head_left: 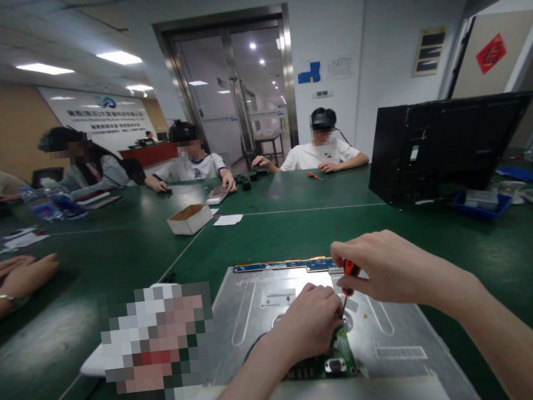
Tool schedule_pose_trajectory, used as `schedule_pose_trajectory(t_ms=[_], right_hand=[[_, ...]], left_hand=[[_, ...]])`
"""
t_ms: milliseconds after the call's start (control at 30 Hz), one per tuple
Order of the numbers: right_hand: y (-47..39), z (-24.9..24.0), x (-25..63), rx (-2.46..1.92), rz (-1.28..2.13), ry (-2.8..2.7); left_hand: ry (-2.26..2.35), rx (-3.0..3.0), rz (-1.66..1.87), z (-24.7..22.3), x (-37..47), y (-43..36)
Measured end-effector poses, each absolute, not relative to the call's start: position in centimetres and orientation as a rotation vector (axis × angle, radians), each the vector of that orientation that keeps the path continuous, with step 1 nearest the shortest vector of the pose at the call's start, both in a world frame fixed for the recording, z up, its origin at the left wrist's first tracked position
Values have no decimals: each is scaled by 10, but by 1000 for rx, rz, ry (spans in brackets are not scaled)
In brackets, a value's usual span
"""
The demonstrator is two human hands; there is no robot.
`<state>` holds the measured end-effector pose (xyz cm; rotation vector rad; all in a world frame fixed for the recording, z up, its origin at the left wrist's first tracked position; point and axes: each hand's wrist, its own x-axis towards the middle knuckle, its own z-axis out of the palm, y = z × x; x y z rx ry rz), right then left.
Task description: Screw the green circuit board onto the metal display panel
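Note:
My right hand (pixel 375 268) grips the red and black handle of a screwdriver (pixel 350 274), its shaft tilted down toward the board. Close beside the shaft, my left hand (pixel 311 320) is closed with its fingers near the screwdriver's tip; what they hold, if anything, is hidden. Under both hands lies a flat metal display panel (pixel 401 332) with a barcode label. A green circuit board (pixel 346 351) sits on the panel, partly covered by my left hand. Along the panel's far edge runs a narrow blue circuit strip (pixel 278 265).
A black monitor (pixel 443 148) stands at the right, near a blue tray (pixel 483 204). An open cardboard box (pixel 190 220) and a paper slip (pixel 228 220) lie ahead on the green table (pixel 147 252). Another screwdriver (pixel 314 176) lies farther off. Several people sit around; a co-worker's hands (pixel 25 279) rest at left.

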<state>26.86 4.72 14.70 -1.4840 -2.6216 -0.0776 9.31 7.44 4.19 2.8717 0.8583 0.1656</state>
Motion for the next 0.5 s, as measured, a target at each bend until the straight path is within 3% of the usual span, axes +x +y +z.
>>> schedule_pose_trajectory(t_ms=[300,500], right_hand=[[48,149,272,-1481,-64,-2600],[45,155,277,-1503,-12,-2557]], left_hand=[[832,2808,317,49,82,80],[1336,2637,399,60,57,110]])
